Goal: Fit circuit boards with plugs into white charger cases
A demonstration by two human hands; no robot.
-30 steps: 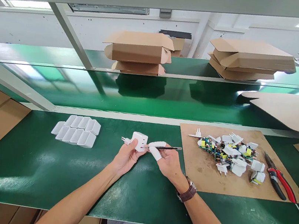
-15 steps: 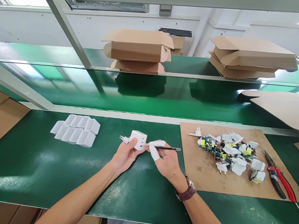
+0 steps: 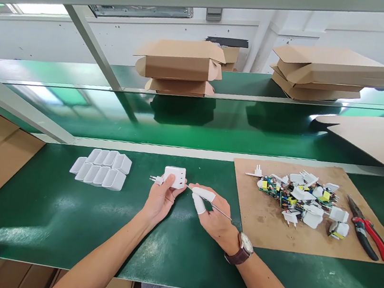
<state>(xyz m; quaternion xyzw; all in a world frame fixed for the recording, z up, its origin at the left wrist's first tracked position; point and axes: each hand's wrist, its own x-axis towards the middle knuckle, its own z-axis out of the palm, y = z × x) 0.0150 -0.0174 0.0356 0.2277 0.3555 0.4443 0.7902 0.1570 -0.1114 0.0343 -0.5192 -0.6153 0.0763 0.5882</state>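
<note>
Currently, the white adapter [image 3: 180, 175] is near the centre of the frame, raised over the green table [image 3: 92, 230]. My left hand [image 3: 160, 202] grips it, thumb pressed on the near face, prongs [image 3: 156, 179] pointing toward the left of the frame. Small slots show on its face.

My right hand [image 3: 216, 217] pinches a thin tool [image 3: 222, 213] between thumb and forefinger, both in white finger covers [image 3: 203, 194]. Tool tip lies just beside the adapter; contact: cannot tell. A watch [image 3: 245, 244] is on the right wrist.

Left of centre: white housings [image 3: 113, 179], grouped in rows on the table. Right of centre: brown sheet [image 3: 261, 234] bearing a heap of circuit boards and white plug parts [image 3: 302, 194]; red-and-black pliers [image 3: 363, 227] lie beside the heap, at the right. Upper part of the frame: cardboard boxes [image 3: 181, 68] stacked on a shelf.
</note>
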